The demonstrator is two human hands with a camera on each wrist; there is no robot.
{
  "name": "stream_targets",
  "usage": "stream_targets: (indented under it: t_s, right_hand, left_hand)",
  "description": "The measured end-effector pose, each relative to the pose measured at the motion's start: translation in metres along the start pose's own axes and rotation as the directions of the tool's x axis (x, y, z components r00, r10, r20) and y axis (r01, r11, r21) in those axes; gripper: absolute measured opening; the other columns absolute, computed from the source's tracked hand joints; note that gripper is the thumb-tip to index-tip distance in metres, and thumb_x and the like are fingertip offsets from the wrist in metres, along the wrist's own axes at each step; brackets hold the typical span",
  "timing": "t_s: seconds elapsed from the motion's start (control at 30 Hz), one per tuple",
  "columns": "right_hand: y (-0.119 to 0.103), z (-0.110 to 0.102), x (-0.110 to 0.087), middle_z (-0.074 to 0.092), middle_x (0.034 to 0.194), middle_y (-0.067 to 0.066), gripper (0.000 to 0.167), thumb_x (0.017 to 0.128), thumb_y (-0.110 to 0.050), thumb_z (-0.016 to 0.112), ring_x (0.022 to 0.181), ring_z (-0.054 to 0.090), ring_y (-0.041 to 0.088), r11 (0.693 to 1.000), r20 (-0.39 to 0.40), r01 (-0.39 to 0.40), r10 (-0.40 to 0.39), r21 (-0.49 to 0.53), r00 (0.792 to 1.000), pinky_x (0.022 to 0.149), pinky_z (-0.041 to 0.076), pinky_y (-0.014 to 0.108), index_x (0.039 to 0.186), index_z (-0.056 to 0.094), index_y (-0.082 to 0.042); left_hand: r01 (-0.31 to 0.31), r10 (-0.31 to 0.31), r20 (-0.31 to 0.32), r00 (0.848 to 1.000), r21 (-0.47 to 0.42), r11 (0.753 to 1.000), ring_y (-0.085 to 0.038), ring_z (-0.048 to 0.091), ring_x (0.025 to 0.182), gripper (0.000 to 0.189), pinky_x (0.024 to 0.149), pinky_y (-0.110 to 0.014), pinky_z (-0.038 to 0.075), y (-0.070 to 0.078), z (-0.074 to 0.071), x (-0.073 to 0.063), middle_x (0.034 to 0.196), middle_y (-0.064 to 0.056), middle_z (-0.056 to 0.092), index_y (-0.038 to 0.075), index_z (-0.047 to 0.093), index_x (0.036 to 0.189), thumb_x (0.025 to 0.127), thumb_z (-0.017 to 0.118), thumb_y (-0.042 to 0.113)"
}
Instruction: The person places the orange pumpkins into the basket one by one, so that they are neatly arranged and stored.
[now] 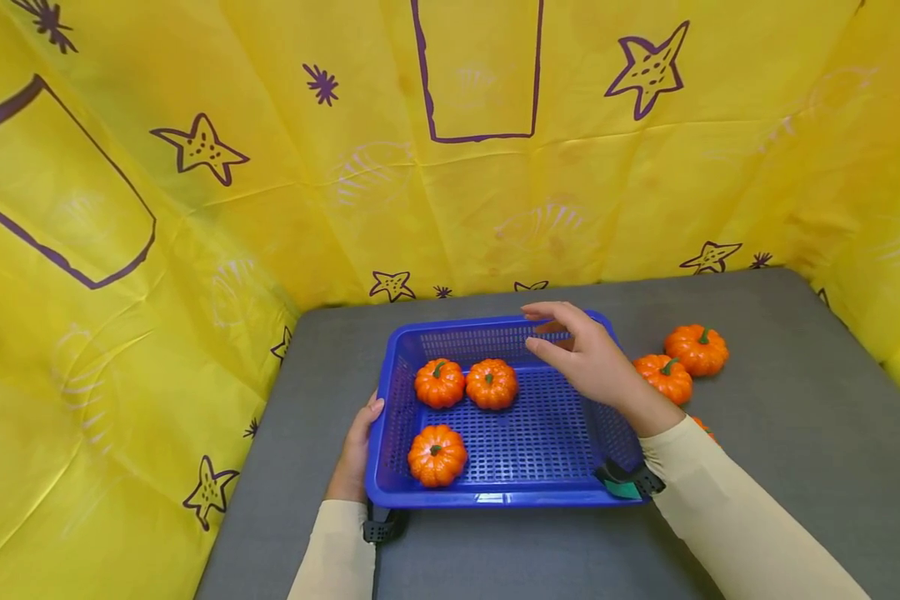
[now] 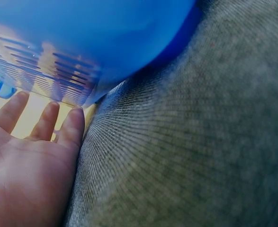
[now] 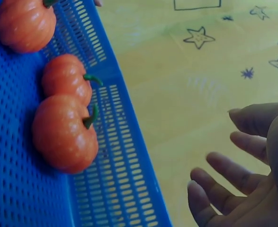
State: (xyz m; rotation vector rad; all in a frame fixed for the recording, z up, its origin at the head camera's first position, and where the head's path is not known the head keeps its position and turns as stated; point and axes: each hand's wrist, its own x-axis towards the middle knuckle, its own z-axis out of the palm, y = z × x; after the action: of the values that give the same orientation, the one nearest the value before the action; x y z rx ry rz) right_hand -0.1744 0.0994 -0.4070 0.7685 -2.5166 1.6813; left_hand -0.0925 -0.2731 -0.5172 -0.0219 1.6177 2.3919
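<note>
A blue plastic basket (image 1: pixel 510 498) with slotted walls is in front of me on the grey table. Three small orange pumpkins are inside: one at the back left (image 1: pixel 439 383), another beside it (image 1: pixel 492 384), and a third at the front left (image 1: pixel 437 456). My left hand (image 1: pixel 357 442) holds the basket's left side, thumb at the rim; the left wrist view shows its fingertips (image 2: pixel 75 113) at the slotted outer wall. Over the basket's back right part hovers my right hand (image 1: pixel 588 358), fingers spread and loosely bent, nothing in them.
To the right of the basket, two pumpkins (image 1: pixel 696 350) (image 1: pixel 664 378) lie on the grey table (image 1: pixel 795 400); a third (image 1: pixel 702 427) is mostly hidden by my right forearm. Yellow patterned cloth (image 1: pixel 465 217) hangs behind the table and at both sides.
</note>
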Motion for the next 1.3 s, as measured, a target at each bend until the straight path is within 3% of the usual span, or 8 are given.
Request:
stream_targets:
  t_s: [0.6, 1.07, 1.17, 1.3]
  right_hand:
    - [0.004, -0.021, -0.012, 0.062, 0.144, 0.017, 0.044, 0.108, -0.011, 0.069, 0.126, 0.061, 0.039, 1.0, -0.04, -0.01, 0.009, -0.018, 0.999, 0.099, 0.048, 0.059, 0.151, 0.06, -0.005]
    - [0.005, -0.04, -0.022, 0.06, 0.148, 0.02, 0.049, 0.108, -0.008, 0.068, 0.127, 0.061, 0.043, 0.998, -0.059, -0.024, 0.021, -0.054, 0.998, 0.1, 0.048, 0.06, 0.155, 0.056, -0.004]
    - [0.005, -0.045, -0.026, 0.06, 0.148, 0.019, 0.049, 0.108, -0.008, 0.068, 0.127, 0.06, 0.044, 0.998, -0.074, -0.034, 0.03, -0.057, 0.997, 0.1, 0.048, 0.056, 0.155, 0.056, -0.005]
    - [0.007, -0.053, -0.033, 0.06, 0.147, 0.018, 0.048, 0.108, -0.01, 0.068, 0.128, 0.059, 0.041, 0.997, -0.091, -0.044, 0.039, -0.058, 0.995, 0.1, 0.048, 0.038, 0.155, 0.057, -0.007]
  left_hand:
    - [-0.027, 0.027, 0.022, 0.999, -0.005, 1.0, -0.036, 0.045, 0.144, 0.069, 0.114, -0.045, 0.044, -0.003, -0.002, 0.002, 0.169, -0.018, 0.035, 0.027, 0.022, 0.174, 0.109, 0.039, 0.041]
    - [-0.014, 0.015, 0.021, 1.0, -0.02, 1.0, -0.036, 0.045, 0.145, 0.069, 0.115, -0.046, 0.044, -0.001, 0.0, 0.001, 0.171, -0.017, 0.034, 0.028, 0.022, 0.174, 0.109, 0.04, 0.041]
    - [-0.018, 0.019, 0.029, 0.999, -0.016, 1.0, -0.037, 0.043, 0.147, 0.068, 0.116, -0.046, 0.043, 0.0, 0.001, 0.0, 0.171, -0.016, 0.032, 0.028, 0.021, 0.174, 0.11, 0.039, 0.041]
    - [-0.021, 0.022, 0.04, 0.999, -0.018, 1.0, -0.039, 0.039, 0.149, 0.068, 0.118, -0.046, 0.041, 0.001, 0.002, -0.001, 0.173, -0.015, 0.031, 0.028, 0.02, 0.175, 0.11, 0.038, 0.041]
